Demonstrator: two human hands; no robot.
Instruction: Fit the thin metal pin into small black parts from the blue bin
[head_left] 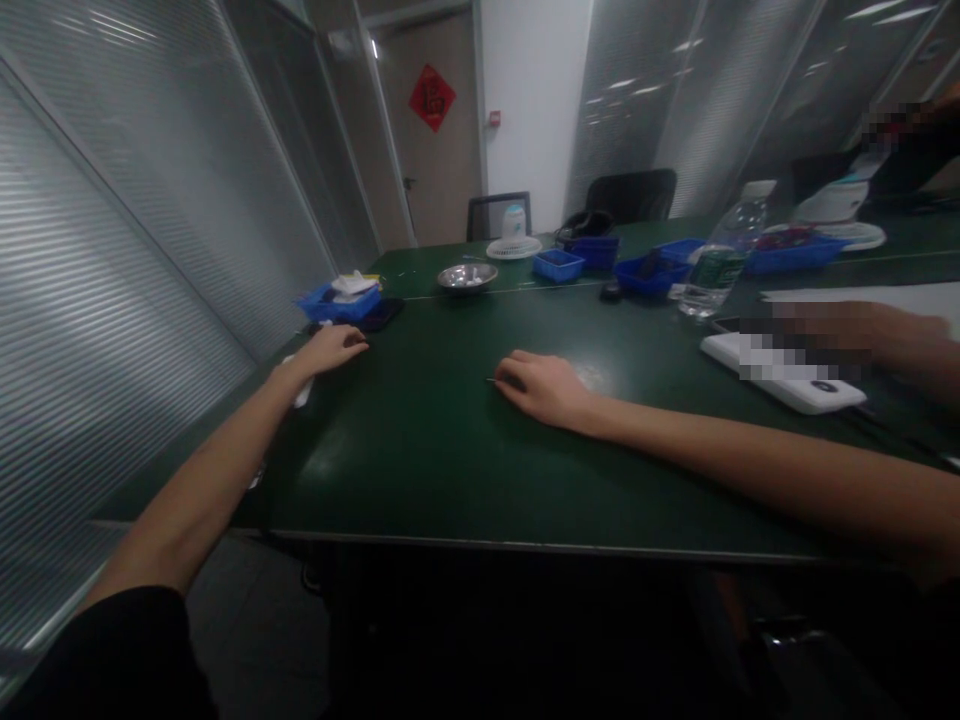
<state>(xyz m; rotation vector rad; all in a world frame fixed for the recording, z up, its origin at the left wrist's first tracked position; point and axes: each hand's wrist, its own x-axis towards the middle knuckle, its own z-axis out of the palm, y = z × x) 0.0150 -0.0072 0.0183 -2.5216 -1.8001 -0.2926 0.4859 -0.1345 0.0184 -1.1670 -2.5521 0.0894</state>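
My right hand (544, 387) lies on the dark green table (420, 450) with its fingers curled and pinched. A thin rod (490, 380) sticks out to the left from its fingertips; the rest of it is hidden and its kind does not show. My left hand (334, 348) is farther left, just above the tabletop, with bent fingers apart from the thumb and nothing visible between them. Behind it are a dark flat object (382, 315) and a blue basket (341, 303) with white tissue (354, 287). A white strip (304, 393) lies beneath my left wrist.
A metal bowl (466, 279) stands mid-table. Blue trays (559, 265) and a white round rack (514, 248) are farther back. At right are a water bottle (718, 265), a white device (806, 390) and another person's blurred hand (862, 330). Glass partitions line the left.
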